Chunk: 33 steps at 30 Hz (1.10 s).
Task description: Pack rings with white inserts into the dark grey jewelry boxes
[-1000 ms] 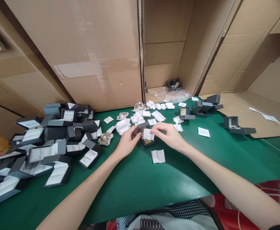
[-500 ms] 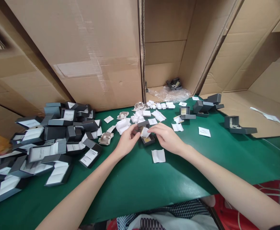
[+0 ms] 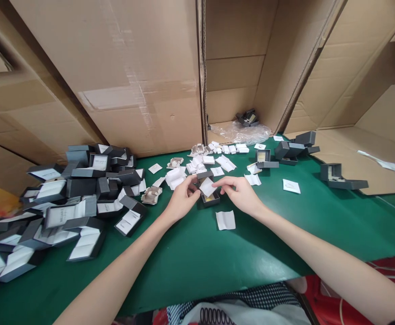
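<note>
While the small dark box [image 3: 209, 197] sat open on the green table [image 3: 197, 262] just past the middle, both hands met over it. The left hand [image 3: 181, 200] was curled against the box's left side, its fingertips touching the raised lid and wall, gripping the box lightly. The right hand [image 3: 240, 193] pinched a white card [image 3: 207, 186] between thumb and forefinger, holding it tilted over the box's opening, where a yellowish insert showed beneath it.

Compared with a second earlier, the card had turned: then it stood more upright over the box under arched right fingers; half a second later it had dipped toward the opening, and at this moment it lay at a flatter slant across it. The right hand had sunk lower and its fingers had stretched out toward the left. The left hand had kept its place on the box.

Another white card [image 3: 225, 220] had stayed flat on the table just in front of the box. The heap of grey boxes [image 3: 72, 198] on the left and the scattered white inserts [image 3: 197, 162] behind were unchanged.
</note>
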Motion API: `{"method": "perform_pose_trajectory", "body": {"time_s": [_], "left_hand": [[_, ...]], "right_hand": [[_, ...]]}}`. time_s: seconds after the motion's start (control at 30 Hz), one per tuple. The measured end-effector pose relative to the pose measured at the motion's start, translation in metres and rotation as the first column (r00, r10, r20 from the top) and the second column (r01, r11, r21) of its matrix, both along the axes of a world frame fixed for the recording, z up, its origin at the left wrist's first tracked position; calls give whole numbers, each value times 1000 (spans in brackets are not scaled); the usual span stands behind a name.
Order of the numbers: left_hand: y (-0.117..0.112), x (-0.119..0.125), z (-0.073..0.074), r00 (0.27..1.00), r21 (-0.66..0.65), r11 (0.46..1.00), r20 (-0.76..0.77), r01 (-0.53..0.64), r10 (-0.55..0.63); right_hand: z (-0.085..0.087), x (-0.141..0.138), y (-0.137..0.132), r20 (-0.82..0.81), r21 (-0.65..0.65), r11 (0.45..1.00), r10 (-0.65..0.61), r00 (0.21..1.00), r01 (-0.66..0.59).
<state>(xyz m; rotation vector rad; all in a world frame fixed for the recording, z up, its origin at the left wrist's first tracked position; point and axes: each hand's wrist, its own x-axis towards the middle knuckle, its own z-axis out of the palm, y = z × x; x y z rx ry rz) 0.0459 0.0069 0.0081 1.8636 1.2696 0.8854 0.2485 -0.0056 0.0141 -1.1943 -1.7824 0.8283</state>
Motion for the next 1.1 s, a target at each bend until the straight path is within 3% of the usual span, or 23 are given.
{"method": "perform_pose_trajectory", "body": {"time_s": [0.37, 0.6, 0.77, 0.87, 1.1], "left_hand": [[-1, 0, 1, 999, 2, 1000, -36, 1, -1], [0, 0, 0, 999, 12, 1000, -32, 9, -9], [-1, 0, 1, 1000, 11, 1000, -18, 12, -11], [-1, 0, 2, 1000, 8, 1000, -28, 11, -10], [-2, 2, 4, 999, 11, 1000, -37, 1, -1]], "right_hand": [[-2, -2, -3, -66, -74, 996, -57, 996, 52], [4, -4, -9, -142, 70, 996, -53, 988, 64], [-1, -8, -10, -157, 55, 998, -11, 988, 20], [-3, -9, -9, -99, 58, 998, 0, 995, 6], [-3, -7, -8, 190, 211, 976, 9, 982, -50]]}}
